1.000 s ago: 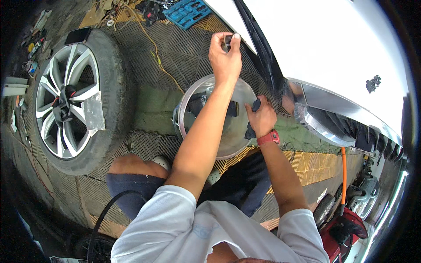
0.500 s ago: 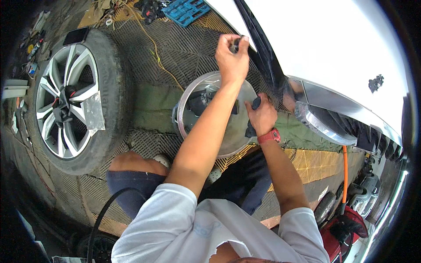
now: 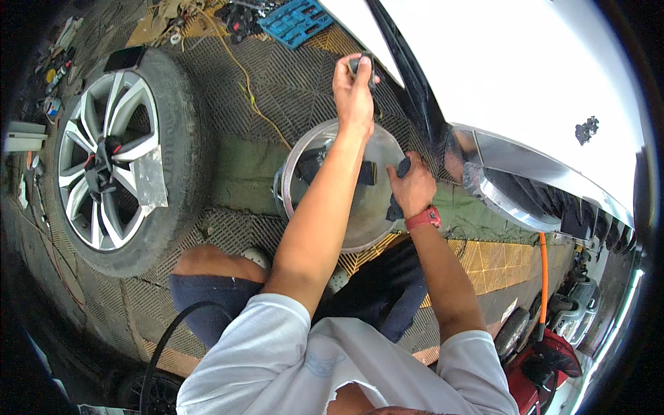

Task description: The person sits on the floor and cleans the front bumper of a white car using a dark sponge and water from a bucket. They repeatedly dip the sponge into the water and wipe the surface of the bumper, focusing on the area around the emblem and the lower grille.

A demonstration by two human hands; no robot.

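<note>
My left hand (image 3: 354,93) is raised beyond the bucket, its fingers closed round a small dark grey block (image 3: 362,67) close to the black lower edge of the white car (image 3: 526,62). What kind of block it is, I cannot make out. Below that arm stands a round metal-rimmed bucket (image 3: 360,247), with dark pieces (image 3: 367,173) lying inside, partly covered by my forearm. My right hand (image 3: 413,187), above a red wristwatch, grips a dark cloth (image 3: 395,207) at the bucket's right rim; part of the cloth shows past the fingers.
A wheel with a silver rim (image 3: 111,155) and tyre lies at left, bearing a grey sheet (image 3: 149,176) and a black phone-like object (image 3: 125,59). A blue tool case (image 3: 294,23) lies at the back. Yellow cord (image 3: 252,100) crosses the ribbed mat. An orange hose (image 3: 544,277) hangs at right.
My left hand has drawn slightly left, away from the car's black edge, and turned at the wrist with the block in it. My right hand has stayed at the bucket's rim.
</note>
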